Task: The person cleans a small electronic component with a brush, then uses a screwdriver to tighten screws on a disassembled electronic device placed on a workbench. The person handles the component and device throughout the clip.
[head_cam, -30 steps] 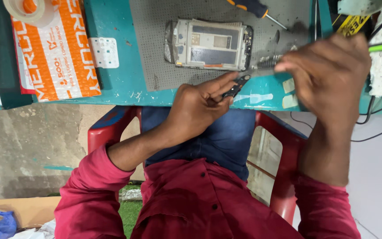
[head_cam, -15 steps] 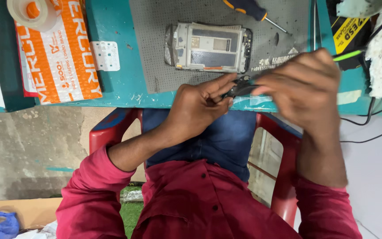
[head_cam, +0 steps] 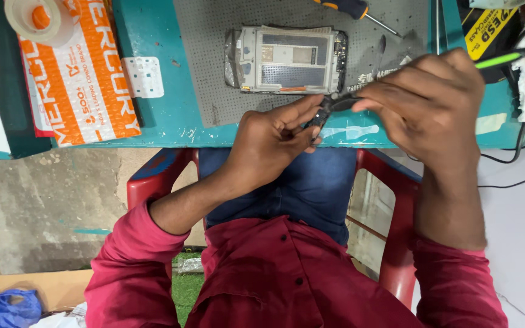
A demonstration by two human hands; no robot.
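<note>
Dark small part [head_cam: 329, 108] pinched between left hand [head_cam: 274, 143] and right hand [head_cam: 426, 103] fingertips.

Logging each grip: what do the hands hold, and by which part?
Both hands pinch one small dark part: left hand its near end, right hand its far end.

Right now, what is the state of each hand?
Left hand: closed, pinching a small dark part.
Right hand: closed on the same small dark part.

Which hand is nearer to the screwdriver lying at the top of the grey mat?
The right hand. It is just below and right of the screwdriver. The left hand is farther, below the opened phone at the table edge.
</note>
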